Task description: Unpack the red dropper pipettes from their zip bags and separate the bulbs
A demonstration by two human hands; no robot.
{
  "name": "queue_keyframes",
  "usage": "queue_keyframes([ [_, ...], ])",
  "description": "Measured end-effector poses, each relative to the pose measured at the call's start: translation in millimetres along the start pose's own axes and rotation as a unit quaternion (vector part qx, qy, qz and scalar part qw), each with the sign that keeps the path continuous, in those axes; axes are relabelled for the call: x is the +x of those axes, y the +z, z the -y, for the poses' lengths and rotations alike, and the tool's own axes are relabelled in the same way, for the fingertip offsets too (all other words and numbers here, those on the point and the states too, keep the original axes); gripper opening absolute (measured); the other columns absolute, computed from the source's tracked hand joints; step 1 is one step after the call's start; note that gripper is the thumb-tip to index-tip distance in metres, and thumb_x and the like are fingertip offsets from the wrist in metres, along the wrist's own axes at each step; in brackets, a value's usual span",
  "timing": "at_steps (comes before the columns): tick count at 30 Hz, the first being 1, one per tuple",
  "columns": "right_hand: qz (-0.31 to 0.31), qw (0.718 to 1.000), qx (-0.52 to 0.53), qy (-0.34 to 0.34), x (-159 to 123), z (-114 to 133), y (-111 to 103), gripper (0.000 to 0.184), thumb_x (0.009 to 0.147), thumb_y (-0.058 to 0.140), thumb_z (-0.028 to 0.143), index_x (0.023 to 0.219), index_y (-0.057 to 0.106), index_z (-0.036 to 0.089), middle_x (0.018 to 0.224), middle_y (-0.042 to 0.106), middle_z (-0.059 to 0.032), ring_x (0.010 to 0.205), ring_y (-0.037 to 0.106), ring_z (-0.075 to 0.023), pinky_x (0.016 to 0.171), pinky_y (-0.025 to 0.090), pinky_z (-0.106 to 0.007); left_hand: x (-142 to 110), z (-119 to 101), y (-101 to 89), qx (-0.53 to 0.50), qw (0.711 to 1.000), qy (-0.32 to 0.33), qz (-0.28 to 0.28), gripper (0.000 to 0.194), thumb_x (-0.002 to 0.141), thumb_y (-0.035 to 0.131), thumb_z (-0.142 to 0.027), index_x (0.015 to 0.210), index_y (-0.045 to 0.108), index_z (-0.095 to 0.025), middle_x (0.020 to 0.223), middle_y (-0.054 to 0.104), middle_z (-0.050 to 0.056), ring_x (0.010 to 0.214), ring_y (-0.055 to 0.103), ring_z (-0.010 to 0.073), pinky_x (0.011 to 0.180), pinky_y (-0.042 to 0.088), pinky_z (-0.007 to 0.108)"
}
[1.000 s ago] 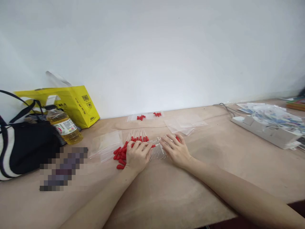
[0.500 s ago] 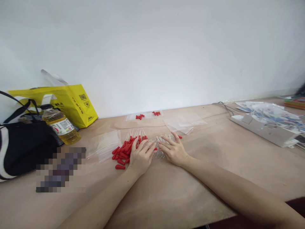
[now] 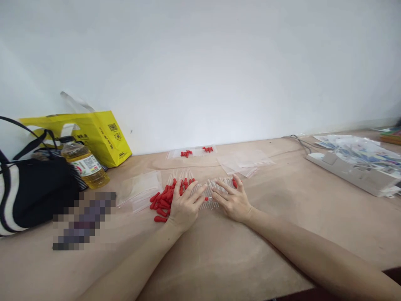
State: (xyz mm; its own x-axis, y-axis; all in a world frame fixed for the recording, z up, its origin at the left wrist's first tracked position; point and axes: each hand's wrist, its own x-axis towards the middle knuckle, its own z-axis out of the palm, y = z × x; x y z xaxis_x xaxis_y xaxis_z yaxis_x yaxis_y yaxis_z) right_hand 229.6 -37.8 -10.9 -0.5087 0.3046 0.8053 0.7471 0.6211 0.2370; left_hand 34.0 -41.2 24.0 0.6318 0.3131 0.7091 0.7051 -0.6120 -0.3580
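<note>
Between my hands, a row of clear glass dropper tubes (image 3: pixel 205 191) lies on the table. My left hand (image 3: pixel 184 207) rests over the row's left side, palm down with fingers stretched out. Close against its outer side is a pile of red rubber dropper bulbs (image 3: pixel 163 201), some with clear tubes pointing toward the wall. My right hand (image 3: pixel 234 202) lies on the row's right side, fingers spread. A red bulb (image 3: pixel 234 183) shows by its fingertips. One small red piece (image 3: pixel 206 199) sits on the tubes in the gap between the hands. The palms hide part of the row.
Flat clear plastic bags (image 3: pixel 140 188) lie left of the pile, others (image 3: pixel 244 162) behind my right hand. By the wall, another bag (image 3: pixel 197 153) bears small red pieces. Leftward are an oil bottle (image 3: pixel 89 167), a yellow bag (image 3: pixel 115 144) and a black bag (image 3: pixel 46 184). A white power strip (image 3: pixel 351 173) lies right.
The view has shifted slightly, moving the scene a little to the right. My hands are slightly farther apart, and more of the tubes shows between them.
</note>
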Motion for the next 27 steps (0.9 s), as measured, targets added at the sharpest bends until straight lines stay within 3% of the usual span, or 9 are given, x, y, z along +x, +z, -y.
queue_keyframes([
  [2,0.001,0.999,0.0,0.038,-1.4,-5.1,-3.7,0.019,0.082,0.043,0.014,0.082,0.061,0.022,0.094,0.066,0.0015,0.105,0.049,-0.0175,0.101,0.007,-0.048,-2.6,9.7,-2.7,0.013,1.0,-0.022,-0.005,0.02,0.081,0.046,-0.015,0.079,0.063,-0.025,0.103,0.065,-0.003,0.096,0.055,0.022,0.095,0.023,0.053],
  [4,0.002,0.995,0.002,0.105,-1.9,-11.1,-7.4,0.017,0.082,0.045,0.019,0.082,0.061,0.023,0.09,0.066,0.0004,0.098,0.051,-0.0182,0.096,0.017,-0.045,-4.4,19.6,-6.4,0.015,0.997,-0.078,-0.011,0.017,0.081,0.048,-0.019,0.077,0.064,-0.024,0.098,0.065,0.0,0.09,0.056,0.0228,0.087,0.032,0.05],
  [6,0.018,0.984,0.014,0.175,-0.1,-16.3,-9.5,0.017,0.083,0.045,0.024,0.083,0.062,0.022,0.086,0.065,-0.0025,0.087,0.052,-0.0177,0.085,0.031,-0.037,-4.4,27.0,-10.0,-0.017,0.989,-0.146,-0.01,0.017,0.081,0.048,-0.025,0.078,0.065,-0.024,0.088,0.065,0.003,0.083,0.056,0.0212,0.077,0.041,0.041],
  [8,0.048,0.969,0.042,0.237,4.9,-20.8,-9.1,0.022,0.084,0.042,0.026,0.083,0.063,0.02,0.081,0.062,-0.0056,0.077,0.053,-0.0163,0.072,0.037,-0.029,-3.3,32.6,-12.6,-0.073,0.976,-0.207,0.006,0.021,0.082,0.045,-0.029,0.081,0.066,-0.022,0.08,0.061,0.004,0.076,0.055,0.0182,0.07,0.044,0.033],
  [10,0.095,0.948,0.085,0.293,13.0,-25.7,-6.5,0.025,0.085,0.039,0.026,0.082,0.062,0.018,0.077,0.06,-0.0063,0.07,0.053,-0.0145,0.063,0.038,-0.025,-3.4,39.9,-13.8,-0.118,0.956,-0.268,0.028,0.025,0.082,0.042,-0.03,0.082,0.065,-0.021,0.077,0.058,0.004,0.072,0.055,0.0163,0.067,0.046,0.029],
  [15,0.247,0.861,0.147,0.419,36.5,-41.9,7.4,0.018,0.077,0.048,0.022,0.088,0.061,0.014,0.07,0.063,-0.0048,0.062,0.057,-0.0128,0.057,0.039,-0.021,-16.3,77.3,-11.8,-0.15,0.899,-0.404,0.084,0.03,0.074,0.044,-0.033,0.09,0.064,-0.016,0.084,0.06,0.006,0.074,0.058,0.0178,0.068,0.047,0.029],
  [20,0.271,0.857,0.13,0.42,45.9,-50.7,30.7,0.014,0.07,0.057,0.023,0.079,0.063,0.013,0.072,0.066,-0.0099,0.065,0.061,-0.0177,0.057,0.042,-0.024,-32.5,109.8,-10.5,-0.214,0.84,-0.487,0.107,0.034,0.066,0.051,-0.037,0.09,0.061,-0.017,0.072,0.063,0.002,0.064,0.059,0.0164,0.059,0.048,0.026],
  [23,0.276,0.865,0.12,0.402,44.4,-50.1,44.3,0.011,0.067,0.06,0.021,0.075,0.063,0.014,0.068,0.066,-0.0097,0.063,0.061,-0.0196,0.06,0.043,-0.027,-37.7,115.4,-10.4,-0.255,0.81,-0.514,0.124,0.032,0.062,0.054,-0.038,0.087,0.059,-0.018,0.06,0.06,-0.002,0.055,0.058,0.0142,0.051,0.045,0.023],
  [27,0.253,0.893,0.107,0.357,40.6,-47.8,54.0,0.009,0.069,0.058,0.022,0.073,0.063,0.016,0.063,0.065,-0.0087,0.063,0.062,-0.0216,0.064,0.044,-0.031,-36.4,112.7,-15.1,-0.294,0.787,-0.521,0.154,0.032,0.056,0.061,-0.039,0.079,0.058,-0.017,0.059,0.061,-0.002,0.056,0.058,0.0147,0.05,0.044,0.023],
])
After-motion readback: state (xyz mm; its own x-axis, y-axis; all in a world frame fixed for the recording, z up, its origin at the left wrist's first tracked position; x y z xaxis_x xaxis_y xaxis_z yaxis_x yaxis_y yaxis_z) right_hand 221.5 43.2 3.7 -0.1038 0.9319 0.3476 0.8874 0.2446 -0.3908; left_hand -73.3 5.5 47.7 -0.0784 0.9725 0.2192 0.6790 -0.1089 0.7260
